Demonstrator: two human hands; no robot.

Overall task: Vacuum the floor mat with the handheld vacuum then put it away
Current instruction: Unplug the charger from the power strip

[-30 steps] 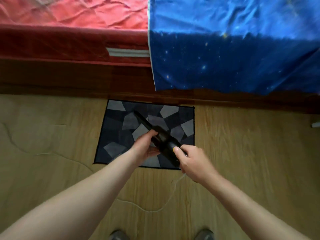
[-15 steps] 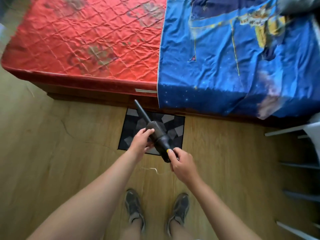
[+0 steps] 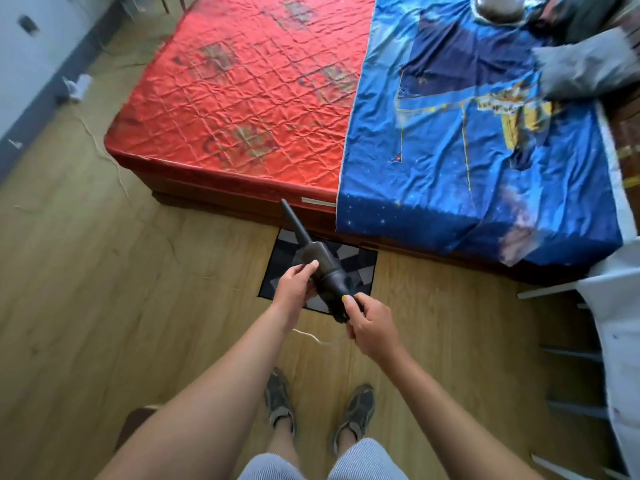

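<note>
Far side: bed (image 3: 166, 188), red mattress (image 3: 242, 98) left, blue sheet (image 3: 467, 150) right. Against its near edge on the wood floor (image 3: 104, 306): floor mat (image 3: 362, 268), with a white cord (image 3: 308, 336) on its near side. The handheld vacuum (image 3: 327, 271) is black, thin nozzle pointing far-left, held above the mat. Left hand (image 3: 294, 285) grip clamped on its body, right hand (image 3: 372, 327) on the rear end. Versus 0.5 s ago: same hold, nozzle tip now overlaps the bed edge.

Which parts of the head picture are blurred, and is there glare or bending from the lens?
Head view: the left hand, right hand and handheld vacuum are fairly sharp; the wall at far left and the grey cloth at top right are smeared; the red mattress shows a soft sheen; the wide lens bows its edges.
</note>
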